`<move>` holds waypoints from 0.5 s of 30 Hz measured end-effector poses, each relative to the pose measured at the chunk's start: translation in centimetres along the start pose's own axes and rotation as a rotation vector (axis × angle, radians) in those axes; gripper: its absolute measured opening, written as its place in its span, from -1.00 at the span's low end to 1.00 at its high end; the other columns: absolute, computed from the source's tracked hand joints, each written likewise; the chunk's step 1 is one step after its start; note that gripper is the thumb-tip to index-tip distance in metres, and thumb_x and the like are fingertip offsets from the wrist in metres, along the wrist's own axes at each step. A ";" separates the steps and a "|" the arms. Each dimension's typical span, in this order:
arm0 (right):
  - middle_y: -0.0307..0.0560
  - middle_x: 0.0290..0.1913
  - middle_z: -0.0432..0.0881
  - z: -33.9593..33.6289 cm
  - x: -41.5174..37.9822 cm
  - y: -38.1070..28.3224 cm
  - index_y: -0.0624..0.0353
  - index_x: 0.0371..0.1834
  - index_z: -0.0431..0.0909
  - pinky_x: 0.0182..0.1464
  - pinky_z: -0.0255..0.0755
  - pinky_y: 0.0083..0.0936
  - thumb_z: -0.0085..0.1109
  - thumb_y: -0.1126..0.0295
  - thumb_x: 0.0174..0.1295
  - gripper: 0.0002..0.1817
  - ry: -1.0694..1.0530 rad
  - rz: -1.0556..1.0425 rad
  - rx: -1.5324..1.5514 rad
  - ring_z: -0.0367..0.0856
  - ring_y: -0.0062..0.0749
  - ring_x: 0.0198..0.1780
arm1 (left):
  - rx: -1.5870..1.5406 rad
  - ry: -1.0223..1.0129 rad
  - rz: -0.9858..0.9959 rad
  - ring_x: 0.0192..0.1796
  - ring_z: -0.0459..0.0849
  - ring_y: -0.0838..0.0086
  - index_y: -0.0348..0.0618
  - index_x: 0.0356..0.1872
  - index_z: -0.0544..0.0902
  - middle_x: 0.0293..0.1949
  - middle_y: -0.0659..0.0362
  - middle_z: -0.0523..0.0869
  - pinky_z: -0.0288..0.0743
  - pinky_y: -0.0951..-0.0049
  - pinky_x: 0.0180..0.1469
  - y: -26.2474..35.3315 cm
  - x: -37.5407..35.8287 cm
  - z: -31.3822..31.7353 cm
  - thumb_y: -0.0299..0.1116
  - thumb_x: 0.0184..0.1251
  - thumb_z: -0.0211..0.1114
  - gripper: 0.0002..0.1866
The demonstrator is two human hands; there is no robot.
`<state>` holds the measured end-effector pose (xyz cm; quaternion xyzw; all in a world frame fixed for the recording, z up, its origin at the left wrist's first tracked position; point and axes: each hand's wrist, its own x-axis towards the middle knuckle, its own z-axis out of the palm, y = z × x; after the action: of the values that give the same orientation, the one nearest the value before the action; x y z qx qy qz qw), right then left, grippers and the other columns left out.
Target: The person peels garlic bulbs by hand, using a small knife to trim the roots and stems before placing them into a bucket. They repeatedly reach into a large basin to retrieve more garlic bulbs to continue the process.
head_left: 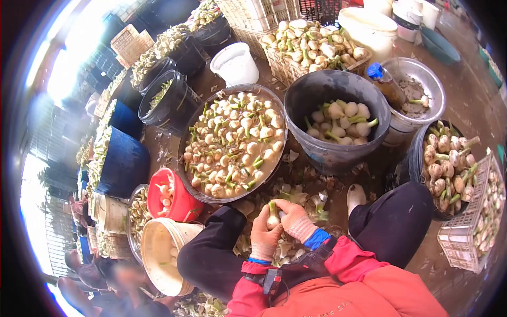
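Observation:
My left hand (263, 235), in an orange and white work glove, is closed round a garlic bulb (273, 216) with a short green stem pointing up. Close against it, my gloved right hand (298, 221) has its fingers curled in by the bulb. A small greyish bit shows at its fingertips, too little to name. Both hands are above a heap of peeled skins and leaves (288, 248) between my legs. Just beyond them stands a wide basin (182, 171) of muddy water full of garlic bulbs.
A black bucket (338, 150) holds cleaned bulbs. To the right stand a black tub of untrimmed garlic (446, 169) and a crate (459, 243). On the left are a red bucket (182, 198) and a tipped cream bucket (158, 253). Several people (113, 288) sit at lower left.

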<state>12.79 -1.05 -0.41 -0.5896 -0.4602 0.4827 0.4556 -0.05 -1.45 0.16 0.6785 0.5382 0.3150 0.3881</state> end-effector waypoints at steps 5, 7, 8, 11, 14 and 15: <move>-0.07 -0.07 0.63 -1.3 0.1 -1.1 0.21 0.01 0.54 0.05 0.39 -0.57 0.04 0.56 0.13 -0.66 -0.066 -0.002 0.214 0.56 -0.45 -0.02 | -1.108 -0.067 -0.532 -0.42 0.63 0.38 -0.05 0.40 0.13 -0.22 -0.01 0.62 0.51 0.47 -0.53 1.6 -0.1 -2.1 -0.21 0.32 0.19 -0.33; -0.12 -0.03 0.61 -2.2 0.1 -2.3 0.28 0.07 0.50 0.07 0.39 -0.58 -0.08 0.67 0.08 -0.56 -0.181 -0.055 0.393 0.54 -0.47 0.00 | -1.502 -0.131 -0.522 -0.42 0.63 0.37 0.06 0.35 0.21 -0.23 -0.06 0.63 0.48 0.51 -0.56 1.9 0.0 -2.4 0.01 0.35 0.10 -0.39; -0.18 0.00 0.59 -2.1 0.0 -2.6 0.31 0.13 0.47 0.06 0.39 -0.60 -0.07 0.66 0.12 -0.55 -0.158 0.067 0.544 0.52 -0.53 0.00 | -1.498 -0.138 -0.541 -0.43 0.63 0.36 0.13 0.30 0.27 -0.26 -0.08 0.64 0.45 0.52 -0.59 1.9 0.2 -2.4 0.12 0.34 0.04 -0.42; -0.17 0.00 0.59 -1.6 -0.4 -1.7 0.29 0.17 0.45 0.05 0.41 -0.61 -0.05 0.64 0.16 -0.55 -0.154 0.166 0.748 0.53 -0.53 -0.01 | -1.334 -0.278 -0.572 -0.44 0.64 0.35 0.13 0.31 0.26 -0.25 -0.07 0.65 0.45 0.50 -0.59 0.1 0.3 -2.1 0.19 0.34 -0.02 -0.39; -0.16 -0.02 0.60 -0.9 -0.2 -0.7 0.27 0.17 0.44 0.01 0.44 -0.61 -0.01 0.64 0.16 -0.55 -0.040 0.220 0.716 0.56 -0.51 -0.05 | -0.803 -0.109 -0.233 -0.43 0.62 0.41 -0.03 0.35 0.19 -0.27 0.01 0.63 0.53 0.48 -0.47 -0.4 0.2 -0.3 -0.01 0.22 0.27 -0.26; -0.16 -0.03 0.60 -0.7 -0.1 -0.6 0.27 0.17 0.44 -0.01 0.46 -0.61 -0.01 0.64 0.16 -0.56 0.005 0.217 0.736 0.57 -0.50 -0.07 | -0.305 0.086 0.110 -0.42 0.62 0.44 -0.10 0.37 0.17 -0.28 0.05 0.61 0.55 0.48 -0.43 -0.6 0.3 0.4 -0.10 0.15 0.39 -0.18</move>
<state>13.36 -1.11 0.30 -0.4331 -0.1901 0.6596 0.5842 0.10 -1.14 -0.53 0.6261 0.4624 0.4426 0.4452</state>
